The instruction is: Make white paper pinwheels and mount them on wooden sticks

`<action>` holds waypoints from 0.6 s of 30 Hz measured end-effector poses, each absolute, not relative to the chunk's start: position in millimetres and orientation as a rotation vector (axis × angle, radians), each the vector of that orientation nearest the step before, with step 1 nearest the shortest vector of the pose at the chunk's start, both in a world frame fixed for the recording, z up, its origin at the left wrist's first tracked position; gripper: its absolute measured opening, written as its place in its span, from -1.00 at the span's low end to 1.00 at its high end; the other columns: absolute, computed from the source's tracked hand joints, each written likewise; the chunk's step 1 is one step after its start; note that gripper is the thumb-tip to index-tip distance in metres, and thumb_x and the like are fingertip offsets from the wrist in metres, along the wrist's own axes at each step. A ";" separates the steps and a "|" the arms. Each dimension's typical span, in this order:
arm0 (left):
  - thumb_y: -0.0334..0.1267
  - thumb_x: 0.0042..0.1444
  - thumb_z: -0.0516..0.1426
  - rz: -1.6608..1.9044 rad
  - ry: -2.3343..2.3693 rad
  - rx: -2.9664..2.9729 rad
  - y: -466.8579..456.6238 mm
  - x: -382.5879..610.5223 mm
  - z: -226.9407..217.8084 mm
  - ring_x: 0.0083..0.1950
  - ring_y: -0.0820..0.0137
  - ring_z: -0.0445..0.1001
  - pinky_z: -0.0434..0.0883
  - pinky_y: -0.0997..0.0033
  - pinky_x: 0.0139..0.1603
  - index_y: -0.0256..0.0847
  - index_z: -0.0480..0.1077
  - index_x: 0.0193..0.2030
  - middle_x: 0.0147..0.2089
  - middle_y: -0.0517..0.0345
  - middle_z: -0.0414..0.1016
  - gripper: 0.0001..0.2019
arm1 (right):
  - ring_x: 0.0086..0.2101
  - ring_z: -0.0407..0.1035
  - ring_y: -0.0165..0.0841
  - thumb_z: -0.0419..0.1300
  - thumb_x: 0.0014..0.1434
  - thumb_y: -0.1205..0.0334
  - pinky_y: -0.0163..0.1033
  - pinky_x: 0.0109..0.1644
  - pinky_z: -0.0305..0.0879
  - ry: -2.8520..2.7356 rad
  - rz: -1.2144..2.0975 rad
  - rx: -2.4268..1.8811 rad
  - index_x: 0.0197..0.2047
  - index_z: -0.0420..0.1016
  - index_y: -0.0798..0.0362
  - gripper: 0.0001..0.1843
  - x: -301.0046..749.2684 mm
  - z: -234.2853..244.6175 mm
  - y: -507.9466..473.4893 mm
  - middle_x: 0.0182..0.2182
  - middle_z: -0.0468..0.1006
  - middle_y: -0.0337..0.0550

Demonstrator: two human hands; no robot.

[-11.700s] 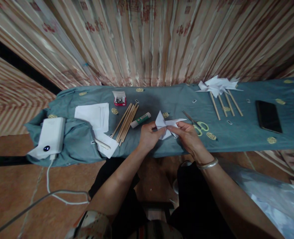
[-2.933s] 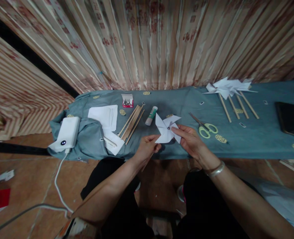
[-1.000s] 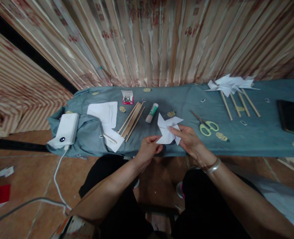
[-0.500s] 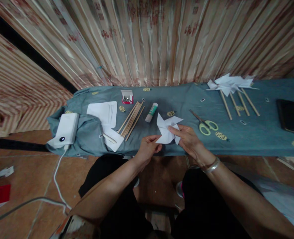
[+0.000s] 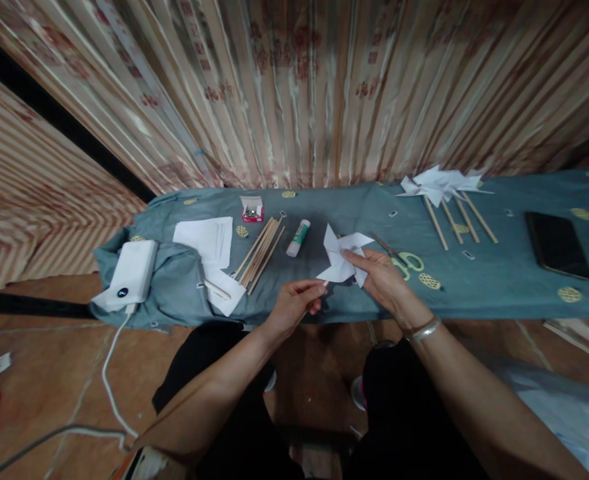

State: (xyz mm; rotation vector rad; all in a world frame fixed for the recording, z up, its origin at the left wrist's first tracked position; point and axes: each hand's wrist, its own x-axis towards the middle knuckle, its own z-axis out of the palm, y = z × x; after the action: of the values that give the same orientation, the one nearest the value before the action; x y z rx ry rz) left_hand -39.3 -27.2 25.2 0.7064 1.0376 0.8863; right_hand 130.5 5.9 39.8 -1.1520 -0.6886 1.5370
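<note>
The right hand [image 5: 382, 280] pinches a white folded paper pinwheel [image 5: 338, 257] above the near edge of the cloth-covered surface [image 5: 499, 280], face up, with its four pointed blades spread evenly. The left hand [image 5: 294, 303] is closed on a thin wooden stick [image 5: 326, 283], whose tip points right, just below the paper pinwheel.

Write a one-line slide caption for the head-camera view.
Right hand pinches a white folded-paper pinwheel while the left hand holds a thin wooden stick above a blue-grey cloth-covered table.
</note>
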 end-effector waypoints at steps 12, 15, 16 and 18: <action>-0.18 -0.31 0.42 1.060 1.001 0.656 -3.0 -30.4 26.8 -0.63 0.64 0.26 0.12 0.54 -0.60 -0.34 0.58 -0.36 -0.43 0.12 0.55 -0.65 | -0.34 0.50 -0.30 0.51 -0.27 -0.14 -0.20 -0.24 0.41 -0.635 1.286 -1.156 -0.42 0.58 -0.02 -0.56 147.6 46.1 25.6 -0.41 0.65 -0.20; -0.27 -0.32 0.42 1.091 1.001 0.606 8.3 -22.3 32.0 -0.60 0.61 0.32 0.17 0.54 -0.58 -0.35 0.57 -0.36 -0.43 0.11 0.55 -0.68 | -0.36 0.48 -0.33 0.45 -0.21 -0.17 -0.24 -0.29 0.36 -0.650 1.154 -1.167 -0.42 0.56 -0.04 -0.58 150.1 46.6 33.2 -0.41 0.64 -0.21; -0.30 -0.32 0.41 1.097 1.004 0.589 12.0 -18.7 33.6 -0.59 0.60 0.33 0.19 0.54 -0.56 -0.35 0.57 -0.36 -0.45 0.13 0.54 -0.70 | -0.37 0.47 -0.34 0.44 -0.20 -0.17 -0.25 -0.30 0.35 -0.671 1.121 -1.164 -0.42 0.55 -0.04 -0.59 150.5 46.1 35.2 -0.42 0.62 -0.23; -0.34 -0.28 0.39 1.101 0.999 0.565 18.5 -10.7 35.5 -0.58 0.58 0.34 0.21 0.53 -0.54 -0.36 0.57 -0.36 -0.53 0.17 0.49 -0.73 | -0.41 0.42 -0.37 0.44 -0.19 -0.13 -0.27 -0.31 0.31 -0.718 1.063 -1.165 -0.44 0.54 -0.04 -0.62 151.6 43.9 38.6 -0.46 0.59 -0.26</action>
State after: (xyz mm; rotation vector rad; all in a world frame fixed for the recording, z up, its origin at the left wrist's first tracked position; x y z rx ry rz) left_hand -10.7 18.5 35.5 0.5651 0.9994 1.1013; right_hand 151.6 38.6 43.9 -1.1647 -0.7176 1.0634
